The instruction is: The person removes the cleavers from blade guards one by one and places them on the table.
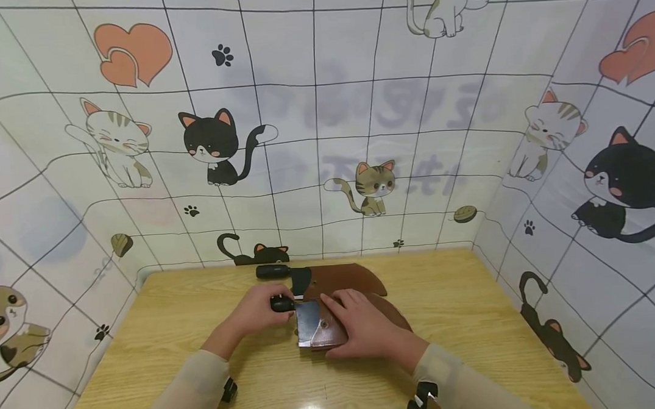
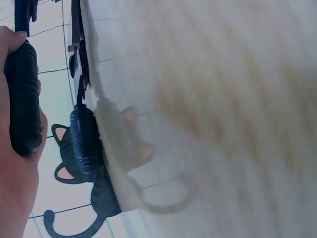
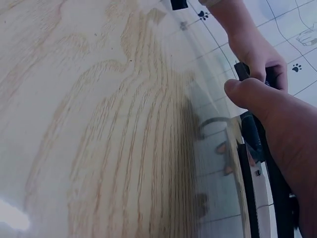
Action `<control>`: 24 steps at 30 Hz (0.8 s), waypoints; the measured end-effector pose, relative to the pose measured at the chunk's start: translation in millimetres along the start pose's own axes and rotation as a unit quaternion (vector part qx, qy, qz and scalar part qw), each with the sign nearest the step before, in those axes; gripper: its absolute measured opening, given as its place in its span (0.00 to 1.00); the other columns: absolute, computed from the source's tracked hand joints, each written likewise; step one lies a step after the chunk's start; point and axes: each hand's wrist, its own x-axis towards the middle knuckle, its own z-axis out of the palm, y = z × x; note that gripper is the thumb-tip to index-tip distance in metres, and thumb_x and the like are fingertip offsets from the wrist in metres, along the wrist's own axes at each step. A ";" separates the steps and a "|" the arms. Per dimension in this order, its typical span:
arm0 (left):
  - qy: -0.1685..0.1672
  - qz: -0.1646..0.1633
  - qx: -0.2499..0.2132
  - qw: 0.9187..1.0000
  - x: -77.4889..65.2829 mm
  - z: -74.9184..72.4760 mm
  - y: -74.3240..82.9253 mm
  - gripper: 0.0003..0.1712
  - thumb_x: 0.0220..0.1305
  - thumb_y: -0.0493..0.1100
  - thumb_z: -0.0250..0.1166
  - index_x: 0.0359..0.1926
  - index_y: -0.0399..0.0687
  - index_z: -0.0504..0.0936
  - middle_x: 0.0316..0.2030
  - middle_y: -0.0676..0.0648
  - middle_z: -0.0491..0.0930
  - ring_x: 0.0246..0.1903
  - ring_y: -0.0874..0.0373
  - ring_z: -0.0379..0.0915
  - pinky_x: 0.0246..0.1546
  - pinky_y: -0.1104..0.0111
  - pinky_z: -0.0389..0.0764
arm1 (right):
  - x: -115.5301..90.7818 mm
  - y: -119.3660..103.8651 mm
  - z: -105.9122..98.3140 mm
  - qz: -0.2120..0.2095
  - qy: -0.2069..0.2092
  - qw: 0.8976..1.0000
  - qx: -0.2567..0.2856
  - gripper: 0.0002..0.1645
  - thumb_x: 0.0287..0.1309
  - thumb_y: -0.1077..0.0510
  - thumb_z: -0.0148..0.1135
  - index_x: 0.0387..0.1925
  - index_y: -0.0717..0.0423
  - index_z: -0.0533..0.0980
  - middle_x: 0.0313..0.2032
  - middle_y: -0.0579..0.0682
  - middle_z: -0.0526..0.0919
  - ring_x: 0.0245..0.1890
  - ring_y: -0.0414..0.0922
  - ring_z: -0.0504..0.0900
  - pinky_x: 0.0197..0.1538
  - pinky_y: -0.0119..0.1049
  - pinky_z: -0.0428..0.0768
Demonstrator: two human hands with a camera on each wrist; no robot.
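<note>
My left hand grips the black handle of a broad-bladed knife. Part of its shiny blade shows between the handle and a brown leather sheath with a snap button. The right hand holds that sheath, thumb on the near side and fingers over the top; its far end is hidden under the palm. Behind them, a second knife lies on the table in a brown leather sheath, its black handle pointing left. More curved brown leather shows beyond the right hand.
The wooden table has a glossy top. Cat-patterned cloth walls enclose it at the back and both sides. A dark wrist device sits by the right sleeve, another by the left.
</note>
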 end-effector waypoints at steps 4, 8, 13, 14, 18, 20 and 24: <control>-0.009 0.009 0.028 1.000 -0.1 -4.5 4.3 0.14 0.60 0.50 0.83 0.45 0.69 0.88 0.40 0.66 0.83 0.39 0.65 0.79 0.44 0.63 0.83 | -1.4 -4.2 -4.0 0.010 -0.004 1.000 0.011 0.74 0.52 0.18 0.76 0.87 0.53 0.61 0.70 0.50 0.71 0.72 0.51 0.70 0.76 0.55 0.71; -0.010 0.018 0.035 0.999 -1.6 -7.5 7.4 0.15 0.60 0.51 0.84 0.45 0.68 0.88 0.40 0.66 0.82 0.39 0.65 0.78 0.44 0.64 0.83 | -2.9 -6.9 -7.9 0.011 -0.007 1.000 0.013 0.73 0.53 0.17 0.75 0.87 0.52 0.61 0.70 0.50 0.71 0.71 0.50 0.70 0.75 0.55 0.72; -0.009 0.024 0.039 0.999 -3.3 -12.0 12.9 0.16 0.60 0.52 0.84 0.46 0.67 0.88 0.42 0.65 0.83 0.40 0.64 0.79 0.44 0.63 0.83 | -3.9 -10.7 -14.3 0.014 -0.010 1.000 0.010 0.73 0.53 0.18 0.76 0.87 0.52 0.61 0.70 0.49 0.71 0.71 0.49 0.70 0.74 0.53 0.72; -0.009 0.022 0.040 0.999 -3.5 -13.0 13.7 0.16 0.60 0.52 0.84 0.46 0.68 0.88 0.42 0.64 0.83 0.40 0.64 0.79 0.44 0.63 0.83 | -4.1 -11.4 -15.7 0.015 -0.011 1.000 0.011 0.73 0.53 0.18 0.77 0.87 0.52 0.61 0.70 0.49 0.71 0.72 0.49 0.70 0.74 0.53 0.72; -0.002 0.029 0.042 0.999 -4.2 -15.1 14.6 0.16 0.60 0.53 0.84 0.46 0.68 0.88 0.45 0.63 0.84 0.42 0.65 0.80 0.45 0.63 0.85 | -5.2 -12.9 -20.4 0.012 -0.004 1.000 0.007 0.75 0.52 0.17 0.76 0.88 0.51 0.59 0.70 0.50 0.71 0.72 0.50 0.69 0.74 0.54 0.72; 0.005 0.035 0.040 0.999 -4.4 -16.1 15.3 0.16 0.60 0.53 0.85 0.46 0.68 0.88 0.45 0.63 0.84 0.42 0.65 0.81 0.44 0.63 0.85 | -6.1 -13.2 -22.4 0.011 0.001 1.000 0.003 0.75 0.51 0.17 0.76 0.88 0.49 0.58 0.70 0.50 0.70 0.72 0.50 0.69 0.74 0.54 0.72; 0.018 0.051 0.034 0.998 -3.9 -18.9 18.0 0.16 0.59 0.51 0.86 0.45 0.67 0.89 0.43 0.64 0.83 0.41 0.65 0.80 0.43 0.64 0.85 | -6.9 -13.1 -24.6 0.010 0.006 1.000 -0.007 0.77 0.51 0.16 0.76 0.89 0.47 0.56 0.70 0.51 0.70 0.71 0.50 0.69 0.75 0.55 0.72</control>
